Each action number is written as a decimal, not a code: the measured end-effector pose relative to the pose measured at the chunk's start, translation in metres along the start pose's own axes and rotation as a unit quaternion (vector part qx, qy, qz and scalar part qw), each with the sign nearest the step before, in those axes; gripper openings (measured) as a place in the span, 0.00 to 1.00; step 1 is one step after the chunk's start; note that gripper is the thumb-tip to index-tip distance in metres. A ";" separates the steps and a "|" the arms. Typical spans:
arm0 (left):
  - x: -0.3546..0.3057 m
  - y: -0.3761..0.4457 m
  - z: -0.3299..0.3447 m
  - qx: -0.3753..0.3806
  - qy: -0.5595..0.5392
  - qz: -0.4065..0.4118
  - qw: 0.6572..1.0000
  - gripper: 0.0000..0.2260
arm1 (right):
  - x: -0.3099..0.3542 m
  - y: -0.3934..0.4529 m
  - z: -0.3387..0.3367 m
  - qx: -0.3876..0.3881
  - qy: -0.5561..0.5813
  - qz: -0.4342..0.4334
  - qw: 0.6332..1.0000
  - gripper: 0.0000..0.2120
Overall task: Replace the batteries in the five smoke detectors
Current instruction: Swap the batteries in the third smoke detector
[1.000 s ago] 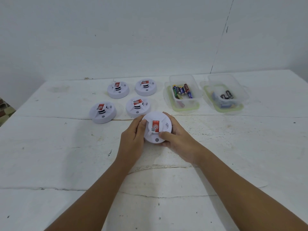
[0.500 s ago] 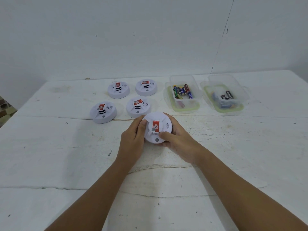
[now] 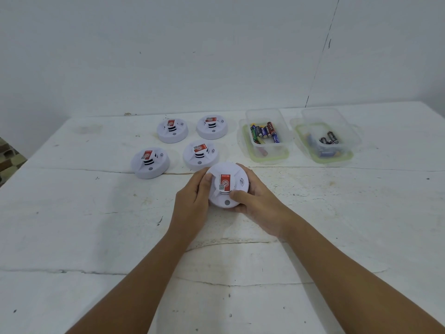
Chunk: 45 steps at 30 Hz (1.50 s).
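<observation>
While four detectors [image 3: 183, 145] sit behind, left hand [image 3: 192, 203] and right hand [image 3: 255, 206] grip nearest smoke detector [image 3: 227, 183], fingers curled around its rim, on white tabletop [image 3: 72, 225].

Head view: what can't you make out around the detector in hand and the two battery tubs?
- Held detector: underside and battery door face down, edges covered by left hand and right hand.
- Left tub, right tub: battery labels too small; cloudy walls blur the lower batteries.
</observation>
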State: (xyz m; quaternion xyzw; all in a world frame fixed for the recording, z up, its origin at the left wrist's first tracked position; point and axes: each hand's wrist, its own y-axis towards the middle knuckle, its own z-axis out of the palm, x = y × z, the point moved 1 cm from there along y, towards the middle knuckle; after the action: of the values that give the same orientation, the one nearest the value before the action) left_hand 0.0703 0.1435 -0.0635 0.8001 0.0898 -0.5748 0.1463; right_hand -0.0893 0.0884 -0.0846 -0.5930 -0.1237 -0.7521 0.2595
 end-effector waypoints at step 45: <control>-0.001 0.000 0.002 -0.005 0.017 0.009 1.000 0.14 | 0.000 -0.001 -0.001 0.004 0.000 -0.001 1.000 0.33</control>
State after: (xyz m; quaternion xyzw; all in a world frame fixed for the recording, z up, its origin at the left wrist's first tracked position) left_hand 0.0677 0.1431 -0.0636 0.8095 0.0883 -0.5598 0.1538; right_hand -0.0910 0.0890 -0.0846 -0.5922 -0.1268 -0.7517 0.2612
